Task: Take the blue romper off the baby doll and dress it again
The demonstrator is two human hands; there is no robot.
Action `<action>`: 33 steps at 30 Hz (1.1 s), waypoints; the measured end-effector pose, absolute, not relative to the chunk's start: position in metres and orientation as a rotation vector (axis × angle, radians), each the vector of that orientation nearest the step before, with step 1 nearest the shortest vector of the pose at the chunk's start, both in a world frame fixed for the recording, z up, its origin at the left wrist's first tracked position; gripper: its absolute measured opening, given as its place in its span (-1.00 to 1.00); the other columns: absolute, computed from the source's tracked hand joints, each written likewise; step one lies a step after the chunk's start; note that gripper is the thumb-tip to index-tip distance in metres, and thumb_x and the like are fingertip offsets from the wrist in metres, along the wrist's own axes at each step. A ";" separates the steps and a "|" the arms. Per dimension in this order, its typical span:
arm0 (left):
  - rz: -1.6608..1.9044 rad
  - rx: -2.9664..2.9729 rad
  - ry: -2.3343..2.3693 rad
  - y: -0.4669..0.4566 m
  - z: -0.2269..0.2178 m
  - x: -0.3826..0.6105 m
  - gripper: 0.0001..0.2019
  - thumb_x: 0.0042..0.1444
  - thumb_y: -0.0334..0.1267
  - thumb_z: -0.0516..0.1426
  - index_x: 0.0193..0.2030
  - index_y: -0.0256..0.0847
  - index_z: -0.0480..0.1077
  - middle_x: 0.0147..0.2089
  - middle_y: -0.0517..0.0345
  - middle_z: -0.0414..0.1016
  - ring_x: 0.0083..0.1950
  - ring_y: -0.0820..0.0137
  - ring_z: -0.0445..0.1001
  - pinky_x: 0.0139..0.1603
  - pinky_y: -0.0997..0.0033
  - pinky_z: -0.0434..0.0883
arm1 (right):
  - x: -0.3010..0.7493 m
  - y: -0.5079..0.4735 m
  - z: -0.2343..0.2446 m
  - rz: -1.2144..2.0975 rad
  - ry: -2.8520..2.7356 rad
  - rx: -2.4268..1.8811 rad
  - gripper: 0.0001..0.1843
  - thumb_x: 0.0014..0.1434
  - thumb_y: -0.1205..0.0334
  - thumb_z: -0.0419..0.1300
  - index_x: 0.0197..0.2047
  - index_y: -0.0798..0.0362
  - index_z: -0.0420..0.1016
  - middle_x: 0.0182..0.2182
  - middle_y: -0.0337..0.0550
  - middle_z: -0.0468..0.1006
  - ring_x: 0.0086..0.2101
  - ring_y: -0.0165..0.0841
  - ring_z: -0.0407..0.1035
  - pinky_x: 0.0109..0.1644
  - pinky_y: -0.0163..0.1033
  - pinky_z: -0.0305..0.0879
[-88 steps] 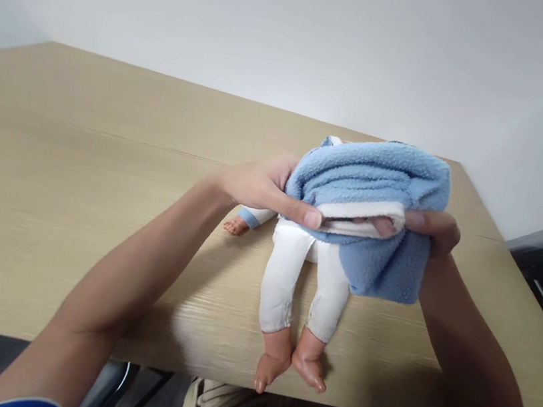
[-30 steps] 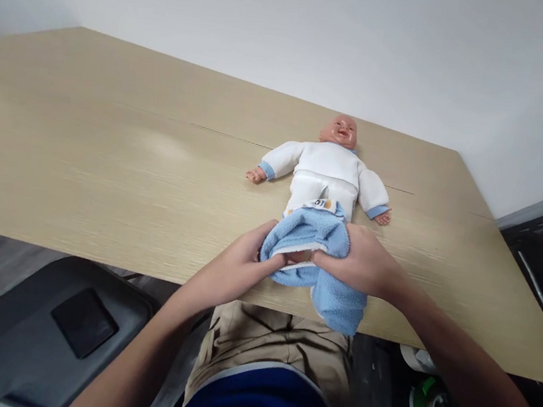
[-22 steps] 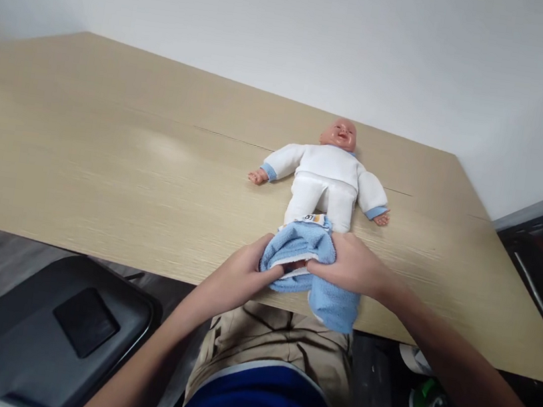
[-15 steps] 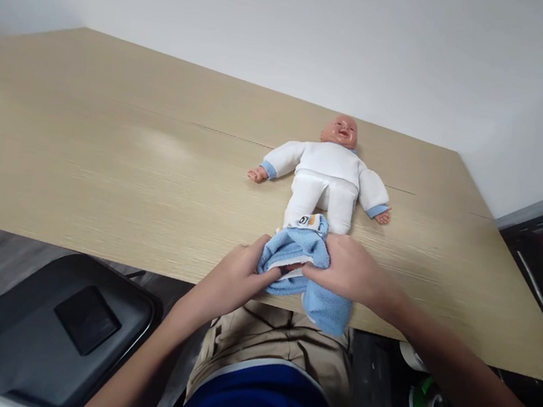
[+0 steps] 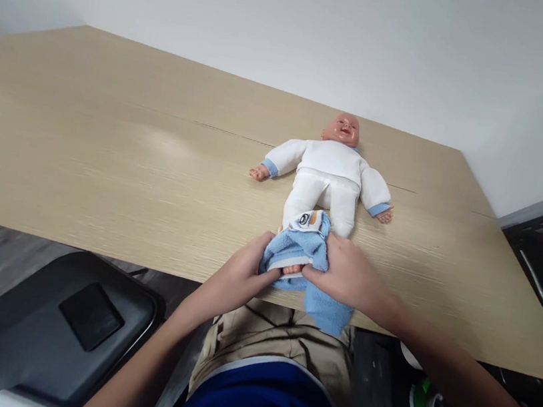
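Both the left grip [image 5: 243,268] and the right grip [image 5: 353,275] pinch the blue garment [image 5: 294,246] at lower centre, at opposite sides of its opening. Toes [image 5: 292,269] show between them, about equally near each; the doll [image 5: 332,159] stretches lengthwise up the frame on the worktop [image 5: 153,180].

White-clad doll [image 5: 332,160] face-up, arms spread; blue fluffy garment [image 5: 299,242] bunched around toes [image 5: 292,269]

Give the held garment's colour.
The garment is mostly light blue, best seen in the head view.
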State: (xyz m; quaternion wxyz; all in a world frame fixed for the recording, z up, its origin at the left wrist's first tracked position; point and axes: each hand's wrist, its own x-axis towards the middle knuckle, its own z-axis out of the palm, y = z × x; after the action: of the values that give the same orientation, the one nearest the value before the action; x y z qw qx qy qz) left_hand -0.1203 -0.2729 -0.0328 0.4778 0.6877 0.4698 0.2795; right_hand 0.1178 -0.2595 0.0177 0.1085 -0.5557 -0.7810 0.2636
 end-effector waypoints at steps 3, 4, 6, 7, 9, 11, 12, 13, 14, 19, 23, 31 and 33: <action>0.836 1.600 1.147 -0.272 -0.040 -0.117 -0.64 0.43 0.00 0.28 0.19 -0.13 0.38 0.07 0.09 0.57 0.09 0.14 0.58 0.10 0.20 0.49 | 0.127 -0.254 0.008 0.826 -2.164 -1.496 -0.61 0.28 0.16 0.47 0.15 0.00 0.63 0.04 0.02 0.80 0.07 0.04 0.68 0.13 0.01 0.51; 0.888 1.609 1.146 -0.270 -0.043 -0.117 -0.63 0.42 -0.05 0.27 0.23 -0.13 0.35 0.11 0.07 0.56 0.12 0.15 0.57 0.15 0.21 0.49 | 0.129 -0.251 0.005 0.834 -2.131 -1.452 -0.62 0.25 0.18 0.47 0.12 -0.01 0.64 0.02 -0.01 0.81 0.04 0.01 0.69 0.11 -0.01 0.51; 0.968 1.651 1.143 -0.265 -0.048 -0.116 -0.58 0.41 -0.11 0.24 0.29 -0.15 0.28 0.21 0.01 0.52 0.21 0.15 0.55 0.26 0.19 0.47 | 0.133 -0.245 0.001 0.848 -2.066 -1.371 -0.61 0.20 0.19 0.46 0.10 0.00 0.64 0.00 -0.05 0.81 0.00 -0.03 0.68 0.10 -0.04 0.50; 0.994 1.675 1.141 -0.261 -0.050 -0.116 -0.58 0.41 -0.13 0.23 0.30 -0.16 0.27 0.23 -0.02 0.51 0.24 0.15 0.54 0.29 0.18 0.46 | 0.135 -0.241 0.000 0.856 -2.040 -1.337 -0.62 0.18 0.19 0.45 0.07 0.01 0.63 -0.03 -0.08 0.81 -0.04 -0.06 0.68 0.08 -0.06 0.50; 1.026 1.722 1.130 -0.252 -0.052 -0.117 -0.62 0.41 -0.15 0.19 0.27 -0.18 0.29 0.21 -0.03 0.51 0.23 0.15 0.53 0.32 0.17 0.45 | 0.137 -0.233 -0.003 0.862 -2.013 -1.292 -0.74 0.16 0.17 0.42 -0.08 0.02 0.62 -0.18 -0.16 0.78 -0.19 -0.16 0.63 -0.04 -0.12 0.47; 1.043 1.764 1.123 -0.242 -0.050 -0.119 -0.68 0.42 -0.18 0.16 0.24 -0.17 0.33 0.17 0.01 0.54 0.19 0.16 0.54 0.29 0.17 0.46 | 0.138 -0.224 -0.005 0.832 -2.021 -1.266 -0.83 0.14 0.15 0.40 -0.25 0.01 0.55 -0.34 -0.23 0.69 -0.31 -0.25 0.53 -0.16 -0.17 0.40; 1.042 1.784 1.119 -0.237 -0.048 -0.120 -0.70 0.43 -0.18 0.15 0.22 -0.17 0.36 0.14 0.04 0.55 0.16 0.18 0.54 0.27 0.18 0.46 | 0.140 -0.219 -0.005 0.815 -2.034 -1.250 -0.82 0.13 0.13 0.40 -0.29 0.00 0.53 -0.38 -0.25 0.66 -0.34 -0.27 0.49 -0.18 -0.18 0.38; 1.036 1.802 1.117 -0.231 -0.045 -0.122 -0.74 0.44 -0.17 0.13 0.19 -0.17 0.38 0.10 0.06 0.56 0.12 0.19 0.54 0.24 0.20 0.47 | 0.141 -0.215 -0.005 0.804 -2.048 -1.234 -0.80 0.13 0.11 0.41 -0.32 0.00 0.51 -0.39 -0.25 0.64 -0.34 -0.27 0.48 -0.19 -0.18 0.38; 1.021 1.818 1.112 -0.226 -0.042 -0.124 -0.77 0.46 -0.15 0.12 0.15 -0.17 0.41 0.06 0.09 0.56 0.08 0.20 0.53 0.21 0.21 0.47 | 0.143 -0.211 -0.004 0.802 -2.064 -1.222 -0.78 0.13 0.09 0.42 -0.33 0.00 0.51 -0.40 -0.24 0.64 -0.34 -0.26 0.49 -0.18 -0.18 0.39; 0.899 1.801 1.025 -0.199 -0.026 -0.137 -0.63 0.42 0.04 0.22 0.16 -0.19 0.47 0.09 0.00 0.59 0.12 0.14 0.55 0.24 0.19 0.51 | 0.155 -0.197 0.006 0.981 -2.056 -1.144 -0.56 0.19 -0.04 0.53 0.02 0.02 0.65 -0.07 -0.07 0.77 -0.04 -0.07 0.63 0.14 -0.01 0.55; 0.836 1.780 0.962 -0.184 -0.018 -0.147 -0.54 0.40 0.12 0.28 0.20 -0.17 0.44 0.22 -0.12 0.59 0.26 0.03 0.57 0.35 0.07 0.52 | 0.166 -0.188 0.000 1.298 -1.866 -1.004 -0.43 0.26 -0.09 0.53 0.23 -0.04 0.63 0.18 -0.05 0.73 0.24 -0.03 0.56 0.43 0.05 0.44; 0.737 1.975 0.799 -0.169 -0.018 -0.150 -0.21 0.22 0.05 0.48 0.49 -0.09 0.35 0.47 -0.15 0.48 0.46 -0.03 0.46 0.55 -0.04 0.40 | 0.169 -0.182 -0.019 1.668 -1.233 -1.084 -0.28 -0.11 0.04 0.65 0.11 -0.05 0.58 -0.03 -0.15 0.73 -0.05 -0.16 0.62 0.12 -0.12 0.56; 0.733 1.986 0.792 -0.166 -0.014 -0.149 -0.21 0.25 0.10 0.45 0.51 -0.08 0.34 0.50 -0.14 0.45 0.46 -0.03 0.43 0.56 -0.05 0.37 | 0.170 -0.183 -0.018 1.713 -1.166 -1.098 -0.24 -0.16 0.06 0.68 0.09 -0.05 0.56 -0.09 -0.17 0.72 -0.14 -0.21 0.60 0.02 -0.17 0.55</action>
State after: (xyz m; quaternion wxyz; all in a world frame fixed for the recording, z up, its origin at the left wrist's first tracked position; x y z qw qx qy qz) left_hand -0.1488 -0.1658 -0.0139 0.4264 0.7947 0.3169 0.2935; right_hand 0.1699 -0.1827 -0.0176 0.3879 -0.4315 -0.4584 0.6732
